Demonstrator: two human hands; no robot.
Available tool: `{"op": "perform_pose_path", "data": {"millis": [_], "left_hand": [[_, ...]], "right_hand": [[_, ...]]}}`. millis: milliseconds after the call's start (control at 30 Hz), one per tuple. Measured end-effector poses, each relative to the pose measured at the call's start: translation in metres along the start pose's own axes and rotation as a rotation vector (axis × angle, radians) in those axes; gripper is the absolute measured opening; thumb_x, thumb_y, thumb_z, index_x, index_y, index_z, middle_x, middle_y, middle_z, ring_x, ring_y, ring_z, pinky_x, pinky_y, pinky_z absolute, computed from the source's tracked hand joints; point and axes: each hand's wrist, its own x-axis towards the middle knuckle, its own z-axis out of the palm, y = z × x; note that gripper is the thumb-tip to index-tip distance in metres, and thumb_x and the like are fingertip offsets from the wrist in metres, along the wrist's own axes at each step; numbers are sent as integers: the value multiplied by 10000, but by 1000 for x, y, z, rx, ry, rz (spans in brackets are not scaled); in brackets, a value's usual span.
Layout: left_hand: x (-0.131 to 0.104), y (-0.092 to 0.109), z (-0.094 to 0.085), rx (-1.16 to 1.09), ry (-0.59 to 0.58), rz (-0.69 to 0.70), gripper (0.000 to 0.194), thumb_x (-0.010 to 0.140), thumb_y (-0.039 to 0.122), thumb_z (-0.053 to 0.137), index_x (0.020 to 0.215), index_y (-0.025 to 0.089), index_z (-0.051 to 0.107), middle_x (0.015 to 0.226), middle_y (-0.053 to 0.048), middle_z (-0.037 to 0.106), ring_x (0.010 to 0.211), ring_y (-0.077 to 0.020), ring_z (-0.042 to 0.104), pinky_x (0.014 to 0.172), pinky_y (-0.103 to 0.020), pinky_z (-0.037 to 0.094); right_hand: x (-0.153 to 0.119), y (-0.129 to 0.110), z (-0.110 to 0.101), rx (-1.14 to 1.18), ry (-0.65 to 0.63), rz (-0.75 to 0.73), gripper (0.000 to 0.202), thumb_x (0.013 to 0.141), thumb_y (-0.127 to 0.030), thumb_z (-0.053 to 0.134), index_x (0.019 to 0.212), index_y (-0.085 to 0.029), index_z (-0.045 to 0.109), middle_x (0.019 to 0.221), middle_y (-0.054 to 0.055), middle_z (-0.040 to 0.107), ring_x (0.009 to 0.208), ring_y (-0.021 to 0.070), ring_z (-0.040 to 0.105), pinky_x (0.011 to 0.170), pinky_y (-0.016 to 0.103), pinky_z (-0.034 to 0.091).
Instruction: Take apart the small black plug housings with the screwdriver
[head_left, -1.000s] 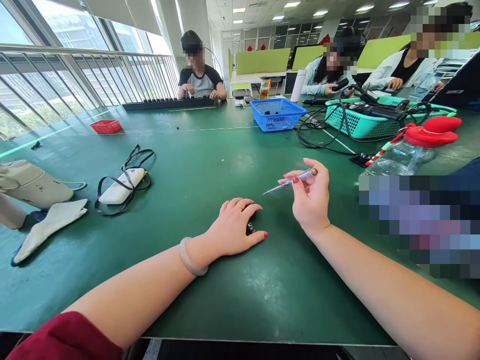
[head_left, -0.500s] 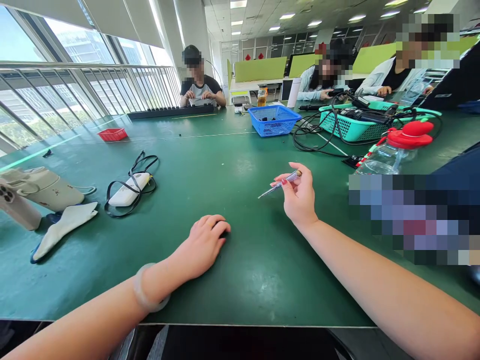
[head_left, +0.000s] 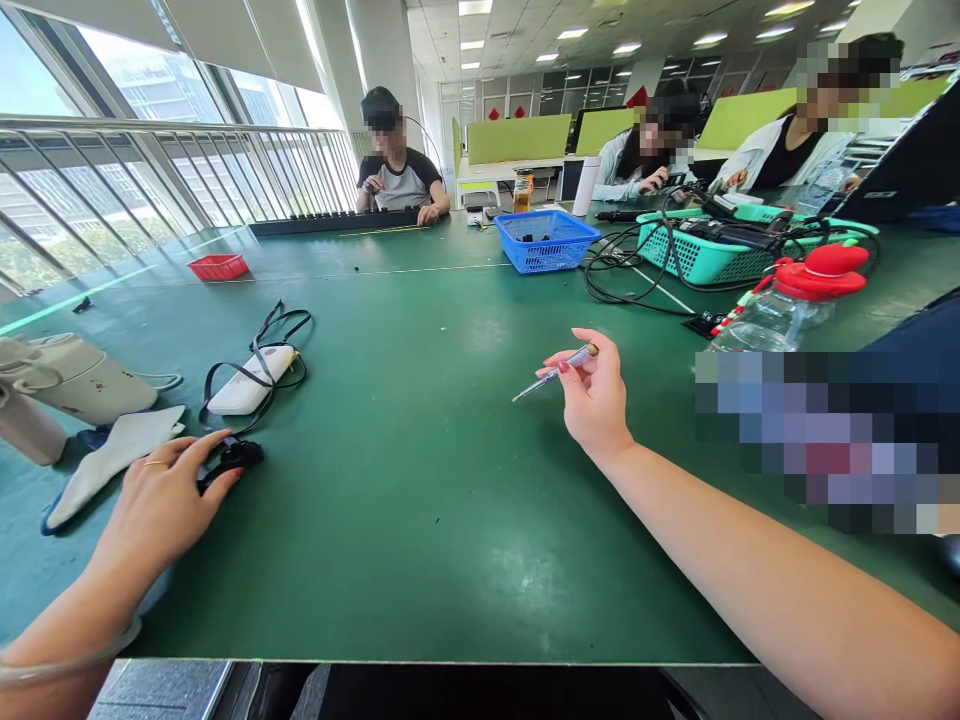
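My left hand [head_left: 166, 500] rests at the left of the green table, its thumb and fingers around a small black object [head_left: 241, 455], partly hidden, whose kind I cannot make out. Just beyond it lies a white device [head_left: 244, 388] with a black strap looped over it. A white cloth-like pouch with a blue edge [head_left: 112, 460] is partly behind the hand. Over the right middle of the table, my right hand [head_left: 600, 405] is closed on a slim screwdriver [head_left: 538, 382] with a clear handle, its tip pointing left and down.
A cream bag [head_left: 82, 375] stands at far left. Farther back are a red tray [head_left: 217, 268], a blue basket [head_left: 547, 258] and a teal basket [head_left: 697, 255] heaped with cables. A red-lidded bottle [head_left: 780, 310] stands at right. Several people sit around the table.
My left hand has moved from the table's middle far to the left, and the black object now shows between its fingers. My right hand has barely moved, still holding the screwdriver.
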Motion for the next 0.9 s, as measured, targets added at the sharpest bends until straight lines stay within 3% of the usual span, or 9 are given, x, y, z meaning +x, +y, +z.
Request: {"op": "perform_pose_path", "data": {"millis": [100,200,400,633,733,900], "left_hand": [[-3,-3,-3,-52,-70,-61,435,953,537,317,1235,340,583,972,-10,685,1010,-288,627,960,-453,507],[-3,0,-7,-86,-124,-67,446,956,546,281,1142,344,633,907,3,692,951,-281,637,903,-439,520],[-3,5,-17,-107,-138,-112,410,900,463,344,1127,340,663,941,-23,701,1006,-318,624,917,-463,499],[-4,-24,-8,-130,-120,-120,374,927,503,350,1124,389,646,871,16,692,891,-278,594,780,-397,476],[2,-33,-6,-104,-134,-151,449,938,540,336,1191,335,645,948,-17,715,829,-252,589,694,-336,455],[15,-16,-19,-51,-218,-264,541,908,544,361,1208,244,698,1069,-89,734,765,-239,611,635,-298,448]], "right_hand": [[0,1,0,4,-7,-7,299,960,-260,520,1253,-270,461,904,-5,693,772,170,750,773,402,634],[0,-1,1,11,-9,5,298,957,-254,522,1247,-268,458,898,-4,693,770,174,750,764,396,633],[1,-3,0,13,-7,28,299,947,-236,519,1238,-269,457,898,-5,696,776,176,749,782,406,629],[0,-3,1,4,-15,51,296,948,-239,523,1235,-269,460,903,0,696,780,185,750,793,426,623],[0,-4,1,8,-26,45,295,954,-246,519,1241,-275,457,901,-6,692,781,181,745,794,424,627],[0,-4,1,15,-34,51,294,955,-273,529,1241,-292,460,897,-12,688,781,179,742,799,430,628]]}}
